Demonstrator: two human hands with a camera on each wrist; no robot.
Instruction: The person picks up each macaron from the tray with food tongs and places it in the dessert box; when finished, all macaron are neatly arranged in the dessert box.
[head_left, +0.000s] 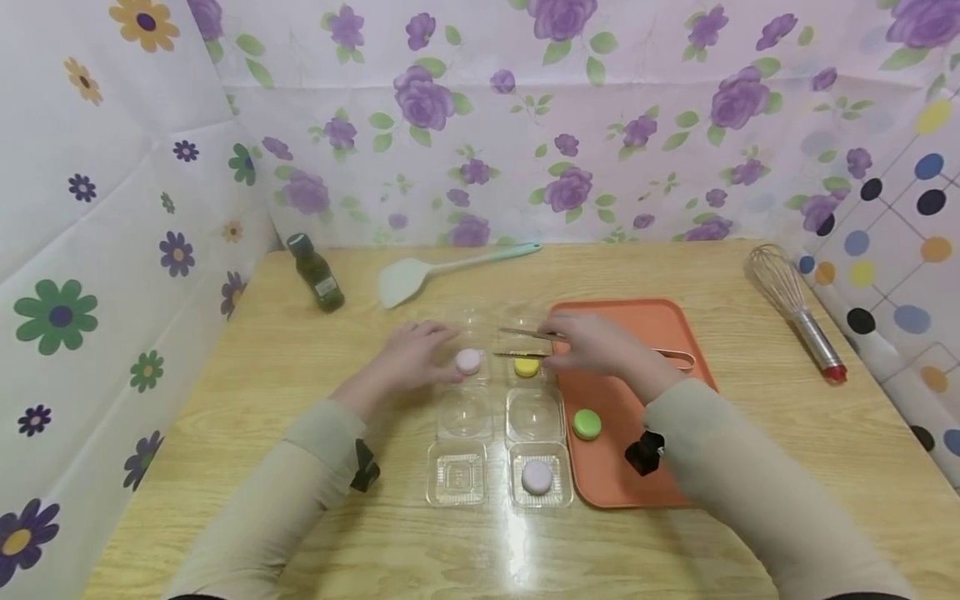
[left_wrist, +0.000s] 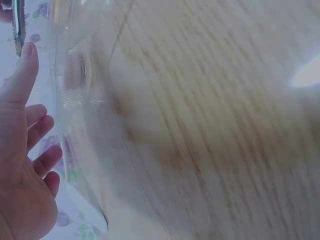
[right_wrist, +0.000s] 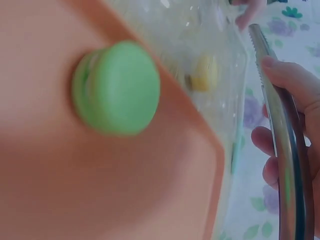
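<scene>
My right hand [head_left: 600, 346] holds metal tongs [right_wrist: 287, 150], their arms spread apart above a yellow macaron [head_left: 527, 367] in a clear plastic box. My left hand [head_left: 412, 358], fingers loosely bent and holding nothing, is beside the far left box, close to a pale pink macaron [head_left: 467, 361]. In the left wrist view, its thumb points toward the tong tips. A green macaron [right_wrist: 122, 90] lies on the orange tray [head_left: 637, 467]. In the near right clear box [head_left: 558, 497] sits a lilac macaron [head_left: 537, 477]; another clear box [head_left: 457, 479] is at near left.
A white spatula [head_left: 405, 279] with a mint handle lies at the back of the table. To its left, a dark bottle [head_left: 317, 273] lies or leans; I cannot tell which. A whisk [head_left: 798, 312] lies at the right edge. Flowered cloth [head_left: 480, 125] hangs behind.
</scene>
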